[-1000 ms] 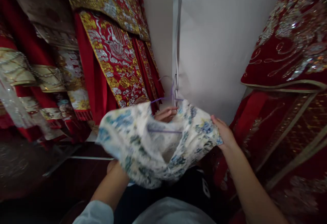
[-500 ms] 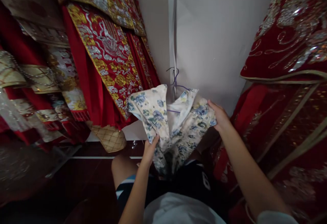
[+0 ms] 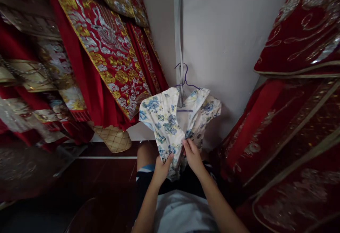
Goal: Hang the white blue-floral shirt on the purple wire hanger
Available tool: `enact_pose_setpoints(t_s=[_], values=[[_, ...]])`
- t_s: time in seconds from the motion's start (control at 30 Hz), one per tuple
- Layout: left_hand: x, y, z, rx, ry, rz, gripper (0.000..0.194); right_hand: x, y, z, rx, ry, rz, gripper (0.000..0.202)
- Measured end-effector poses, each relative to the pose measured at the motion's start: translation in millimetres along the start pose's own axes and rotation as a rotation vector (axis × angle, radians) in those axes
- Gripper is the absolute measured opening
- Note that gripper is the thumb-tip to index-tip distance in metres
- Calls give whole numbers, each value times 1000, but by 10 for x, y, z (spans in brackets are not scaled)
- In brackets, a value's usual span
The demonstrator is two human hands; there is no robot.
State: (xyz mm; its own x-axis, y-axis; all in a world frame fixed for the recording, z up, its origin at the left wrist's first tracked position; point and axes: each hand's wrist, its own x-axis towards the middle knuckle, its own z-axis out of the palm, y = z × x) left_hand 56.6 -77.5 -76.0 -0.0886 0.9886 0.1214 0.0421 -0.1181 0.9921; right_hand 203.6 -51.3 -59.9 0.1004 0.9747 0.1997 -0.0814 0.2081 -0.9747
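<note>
A white blouse (image 3: 164, 123) with blue flowers and short sleeves is on a thin purple hanger (image 3: 185, 78) in front of me. The hanger's hook is up by a pale vertical strip on the wall, and its lower bar shows through the open neckline. My left hand (image 3: 163, 167) pinches the blouse's lower left side, thumb on top. With my right hand (image 3: 191, 154) I grip the front edge near the bottom of the neckline, fingers partly behind the cloth. The blouse's lower end hangs down above my lap, partly hidden by my hands.
Red garments with gold and silver embroidery (image 3: 106, 56) hang at the left. More red beaded garments (image 3: 297, 45) hang close on the right. A pale wall (image 3: 217, 31) stands behind the blouse. A quilted gold piece (image 3: 114, 139) hangs low at left, above a dark red floor (image 3: 106, 172).
My right hand has left the right sleeve and moved down and left to the front edge. The left hand has shifted slightly lower. The blouse's right sleeve now hangs free.
</note>
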Motion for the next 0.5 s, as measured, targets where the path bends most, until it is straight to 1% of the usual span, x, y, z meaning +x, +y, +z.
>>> enact_pose_setpoints(t_s=[0.1,0.13,0.17,0.2,0.23,0.27,0.3,0.33,0.37,0.4,0.43,0.5], values=[[-28,-15,-18,25,-50,4,38,12,-84,50,93,21,28,40],[-34,-35,-14,41,-47,7,37,-3,-100,40,154,44,55,38],[-40,-62,-5,65,-19,19,37,-31,-108,27,222,83,83,35],[-47,-93,8,94,44,48,37,-68,-111,16,291,134,109,32],[-56,-124,27,129,147,99,40,-112,-112,11,353,188,131,28],[-65,-154,50,173,278,174,46,-157,-114,14,400,236,146,26],[-74,-177,81,228,408,268,53,-198,-118,25,428,271,153,24],[-78,-192,119,291,504,371,60,-231,-125,43,440,284,155,23],[-76,-199,166,357,545,473,65,-253,-135,64,442,282,153,24],[-66,-198,220,416,508,562,65,-264,-147,86,443,264,154,23],[-47,-190,279,449,414,633,58,-267,-162,106,447,235,147,21],[11,-158,391,437,228,708,40,-266,-202,138,422,191,129,19]])
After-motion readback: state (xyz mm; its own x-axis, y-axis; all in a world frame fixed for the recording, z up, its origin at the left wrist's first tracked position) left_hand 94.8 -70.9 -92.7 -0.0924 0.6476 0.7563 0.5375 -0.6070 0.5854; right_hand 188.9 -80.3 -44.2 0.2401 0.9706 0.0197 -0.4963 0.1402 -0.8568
